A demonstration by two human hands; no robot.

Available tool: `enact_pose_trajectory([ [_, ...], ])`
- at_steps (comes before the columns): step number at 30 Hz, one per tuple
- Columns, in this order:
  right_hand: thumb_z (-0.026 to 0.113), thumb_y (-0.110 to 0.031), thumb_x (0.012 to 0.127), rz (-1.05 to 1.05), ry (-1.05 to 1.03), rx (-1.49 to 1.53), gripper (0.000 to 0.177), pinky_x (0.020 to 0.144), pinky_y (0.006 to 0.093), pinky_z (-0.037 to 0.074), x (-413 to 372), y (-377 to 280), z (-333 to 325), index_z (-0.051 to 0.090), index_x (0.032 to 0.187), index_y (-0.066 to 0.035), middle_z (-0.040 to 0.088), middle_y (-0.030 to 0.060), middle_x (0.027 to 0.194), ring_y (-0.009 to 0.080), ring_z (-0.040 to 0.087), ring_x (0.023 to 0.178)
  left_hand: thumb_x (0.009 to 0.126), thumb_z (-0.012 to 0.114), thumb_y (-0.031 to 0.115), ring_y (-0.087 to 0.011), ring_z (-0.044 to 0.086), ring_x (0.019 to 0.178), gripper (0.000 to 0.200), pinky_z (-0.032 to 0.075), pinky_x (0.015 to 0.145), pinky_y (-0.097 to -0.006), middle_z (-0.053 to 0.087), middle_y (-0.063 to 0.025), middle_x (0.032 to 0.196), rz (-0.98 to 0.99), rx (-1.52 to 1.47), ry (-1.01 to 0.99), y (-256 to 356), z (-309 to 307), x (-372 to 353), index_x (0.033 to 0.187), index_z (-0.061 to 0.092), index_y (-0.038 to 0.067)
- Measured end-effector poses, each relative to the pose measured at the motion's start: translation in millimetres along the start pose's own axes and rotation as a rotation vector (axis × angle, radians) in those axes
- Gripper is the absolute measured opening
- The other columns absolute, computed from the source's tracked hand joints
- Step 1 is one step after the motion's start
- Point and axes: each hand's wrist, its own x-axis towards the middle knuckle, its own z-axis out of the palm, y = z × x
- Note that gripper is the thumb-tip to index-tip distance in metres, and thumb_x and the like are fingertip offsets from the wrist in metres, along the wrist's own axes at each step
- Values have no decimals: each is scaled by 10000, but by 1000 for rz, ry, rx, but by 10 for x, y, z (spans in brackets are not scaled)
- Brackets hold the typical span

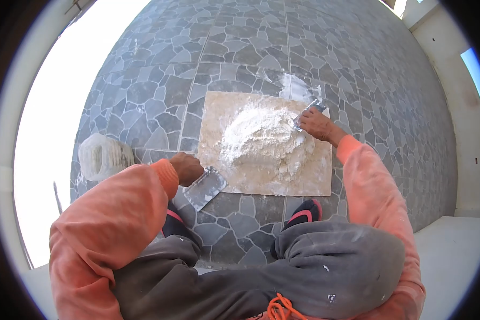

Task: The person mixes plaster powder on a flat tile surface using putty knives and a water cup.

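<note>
A heap of white powder lies on a square tan board on the floor. My left hand is closed round the handle side of a flat metal trowel, whose blade is at the board's near left corner. At the heap's far right side, my right hand grips a smaller metal scraper smeared with white. The scraper's blade overlaps the board's right edge from this view; whether it touches the powder is hard to tell.
A translucent plastic container stands on the stone-patterned tile floor at the left. White powder is smeared on the tiles beyond the board. My feet in dark shoes are just in front of the board.
</note>
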Motion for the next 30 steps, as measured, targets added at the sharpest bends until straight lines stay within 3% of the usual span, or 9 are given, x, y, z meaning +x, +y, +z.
enact_pose_trajectory([
  [4, 549, -123, 852, -66, 192, 39, 134, 896, 342, 391, 47, 31, -215, 643, 948, -124, 600, 1, 1000, 161, 550, 1008, 773, 582, 54, -334, 690, 892, 163, 556, 745, -420, 704, -188, 913, 1, -43, -3, -22, -3, -17, 847, 726, 34],
  [7, 548, -127, 849, -145, 60, 0, 134, 893, 337, 385, 31, -72, -181, 645, 942, -121, 597, 2, 977, 152, 545, 998, 768, 587, 54, -333, 692, 881, 160, 557, 732, -421, 703, -193, 903, 14, -22, -6, -32, -23, -12, 846, 725, 29],
  [10, 551, -129, 846, -173, 32, -36, 130, 889, 334, 380, -44, -156, -14, 645, 935, -116, 594, -5, 950, 144, 541, 995, 809, 581, 60, -292, 688, 934, 164, 554, 770, -397, 715, -138, 961, -28, 5, -30, 9, -57, 15, 875, 732, 61],
  [17, 544, -122, 853, -133, -48, -32, 158, 902, 336, 392, 21, 77, -137, 655, 965, -110, 603, 3, 967, 170, 550, 995, 803, 593, 62, -290, 689, 926, 160, 554, 761, -402, 717, -130, 952, -23, 33, -50, 38, -41, -45, 879, 734, 66],
  [21, 556, -104, 836, -78, 247, 8, 145, 906, 341, 395, 295, 120, -312, 644, 949, -125, 592, 10, 962, 175, 549, 996, 801, 597, 71, -297, 689, 921, 153, 555, 757, -402, 717, -133, 944, -26, 16, -40, -39, 50, -71, 868, 734, 69],
  [30, 550, -133, 852, -141, 43, -78, 107, 892, 326, 385, 447, -53, -6, 646, 898, -127, 582, 0, 953, 163, 535, 1000, 796, 598, 71, -302, 694, 903, 145, 557, 744, -410, 717, -138, 938, -19, 18, -35, 35, 7, -25, 850, 733, 66],
])
